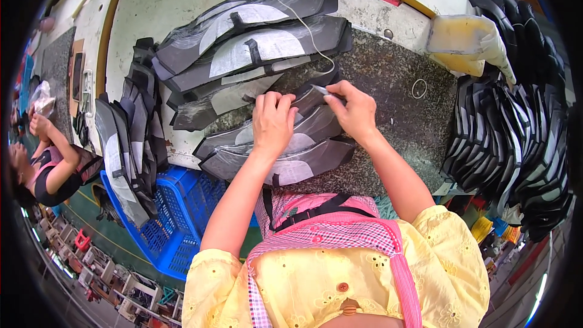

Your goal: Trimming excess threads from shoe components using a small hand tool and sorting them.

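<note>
Slim tool (320, 90) in near-closed right hand (356, 110)

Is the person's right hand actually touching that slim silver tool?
Touching: the head view shows the right hand pinching the slim silver tool at its fingertips.

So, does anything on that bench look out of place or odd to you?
Two things, mildly. The leftmost bundle of dark pieces juts past the edge of the table over the blue basket, which looks precarious. A thin white cord also loops loosely over the upper dark pieces.
</note>
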`<action>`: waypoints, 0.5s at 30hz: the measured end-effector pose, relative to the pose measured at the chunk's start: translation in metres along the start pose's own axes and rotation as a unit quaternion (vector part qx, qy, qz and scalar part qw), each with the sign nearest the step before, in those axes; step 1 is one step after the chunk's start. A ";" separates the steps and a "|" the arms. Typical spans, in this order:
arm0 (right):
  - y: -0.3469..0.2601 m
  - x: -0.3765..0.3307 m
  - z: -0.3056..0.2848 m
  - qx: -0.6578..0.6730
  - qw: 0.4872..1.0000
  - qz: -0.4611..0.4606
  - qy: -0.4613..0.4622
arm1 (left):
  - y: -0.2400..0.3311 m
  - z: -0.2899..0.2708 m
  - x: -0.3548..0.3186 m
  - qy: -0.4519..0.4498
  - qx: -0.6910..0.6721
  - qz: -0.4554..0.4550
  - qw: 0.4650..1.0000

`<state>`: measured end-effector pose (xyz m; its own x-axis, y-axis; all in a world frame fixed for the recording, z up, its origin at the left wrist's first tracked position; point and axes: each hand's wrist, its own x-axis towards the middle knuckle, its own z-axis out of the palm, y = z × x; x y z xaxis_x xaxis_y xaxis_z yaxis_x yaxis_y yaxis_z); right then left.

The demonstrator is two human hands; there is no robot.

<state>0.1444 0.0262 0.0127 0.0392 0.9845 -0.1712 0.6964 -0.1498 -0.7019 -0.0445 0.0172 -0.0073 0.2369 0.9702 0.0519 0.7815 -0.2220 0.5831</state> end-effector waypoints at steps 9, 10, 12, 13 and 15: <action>0.103 -0.015 -0.064 -0.144 0.977 0.011 0.159 | 0.013 -0.143 -0.026 -0.042 -0.217 -0.160 0.962; 0.106 -0.019 -0.067 -0.142 0.976 0.004 0.163 | 0.003 -0.169 -0.029 0.009 -0.269 -0.198 0.943; 0.104 -0.017 -0.063 -0.167 0.967 -0.049 0.184 | 0.002 -0.246 -0.039 0.165 -0.283 -0.273 0.904; 0.102 -0.015 -0.060 -0.170 0.963 -0.076 0.193 | -0.001 -0.295 -0.048 0.188 -0.210 -0.246 0.927; 0.100 -0.015 -0.050 -0.176 0.962 -0.077 0.196 | -0.040 -0.362 -0.060 0.219 -0.184 -0.193 0.939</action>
<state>0.2491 0.0015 -0.0202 0.1353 0.9617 0.2385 0.9121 -0.0269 -0.4090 -0.2987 0.0033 0.2603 -0.3457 0.9364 0.0602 0.4885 0.1248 0.8636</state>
